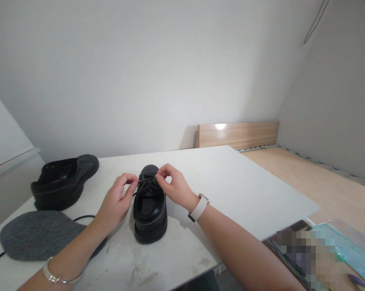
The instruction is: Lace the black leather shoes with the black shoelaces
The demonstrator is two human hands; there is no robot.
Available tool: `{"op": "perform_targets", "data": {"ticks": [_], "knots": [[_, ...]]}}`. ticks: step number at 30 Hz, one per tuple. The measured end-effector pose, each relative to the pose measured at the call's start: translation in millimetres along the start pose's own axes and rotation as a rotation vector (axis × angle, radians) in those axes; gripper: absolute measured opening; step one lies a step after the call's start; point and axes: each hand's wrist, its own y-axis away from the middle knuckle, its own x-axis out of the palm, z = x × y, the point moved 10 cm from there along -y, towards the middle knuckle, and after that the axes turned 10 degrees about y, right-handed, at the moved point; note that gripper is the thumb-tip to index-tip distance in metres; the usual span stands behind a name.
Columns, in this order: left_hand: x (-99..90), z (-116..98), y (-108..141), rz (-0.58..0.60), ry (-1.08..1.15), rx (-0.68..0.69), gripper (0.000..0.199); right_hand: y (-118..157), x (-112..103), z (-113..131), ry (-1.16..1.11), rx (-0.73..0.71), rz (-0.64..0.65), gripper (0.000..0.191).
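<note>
A black lace-up shoe [150, 222] stands upright on the white table, its heel towards me and its toe pointing away. Thin dark shoelaces [146, 185] cross over its tongue. On the left side of the shoe, my left hand [117, 200] pinches a lace between thumb and forefinger. At the right side, my right hand [174, 184] also has thumb and fingers closed on a lace. The laces are thin, and my fingertips hide parts of them.
Another black shoe [63, 186] rests at the table's far left. In front of it lies a grey insole [40, 234], with a black cord [84, 217] near it. The white table [231, 194] ends at the right, beside a wooden surface [291, 165] with plastic packets [346, 248].
</note>
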Motion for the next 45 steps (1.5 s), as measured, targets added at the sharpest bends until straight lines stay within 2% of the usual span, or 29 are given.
{"op": "perform_targets", "data": {"ticks": [3,9,14,17,21,24,27,30,32,35,40,43,45], "knots": [[-4.7,-3.7,0.1,-0.03,0.126,-0.004,0.021,-1.6,-5.8,3.3,-0.123,-0.026,-0.03,0.011],[-22.7,0.8,-0.4,-0.181,0.493,-0.042,0.024,-4.8,-27.7,4.2,-0.451,-0.01,-0.175,0.019],[-24.0,-6.7,1.4,-0.199,0.696,-0.056,0.018,-2.9,-24.9,3.9,-0.714,0.052,-0.124,0.024],[-22.2,-13.6,3.4,-0.166,0.773,-0.073,0.016,0.0,-21.1,12.1,-0.768,0.023,-0.046,0.027],[-10.0,-20.3,6.2,0.008,0.866,-0.106,0.021,1.4,-17.1,18.3,-0.667,-0.019,0.012,0.024],[-7.0,-23.1,6.9,0.071,0.802,-0.058,0.029,-0.8,-9.5,6.8,-0.486,0.043,0.024,0.02],[-16.2,-15.7,4.1,-0.044,0.531,-0.008,0.033,-2.7,-8.8,-9.8,-0.176,0.096,-0.035,0.011],[-18.3,2.3,0.4,-0.122,0.298,-0.058,0.03,-2.5,-1.9,-18.8,0.036,0.099,-0.01,0.01],[-11.7,12.8,-2.2,-0.085,0.215,-0.088,0.031,-1.5,3.8,-20.6,0.073,0.088,0.029,0.008],[-2.3,17.7,-4.0,-0.014,0.152,-0.065,0.034,-0.5,4.9,-16.2,0.098,0.05,0.038,0.006],[0.6,18.2,-2.3,-0.007,0.131,-0.047,0.035,-0.1,5.4,-8.2,0.09,-0.005,0.048,0.008],[2.7,17.9,-0.9,-0.023,0.135,-0.044,0.039,0.4,6.3,-14.4,0.091,0.034,0.027,0.006],[3.6,14.3,-0.3,-0.039,0.115,-0.014,0.041,1.2,5.7,-22.4,0.097,0.094,-0.003,0.014]]}}
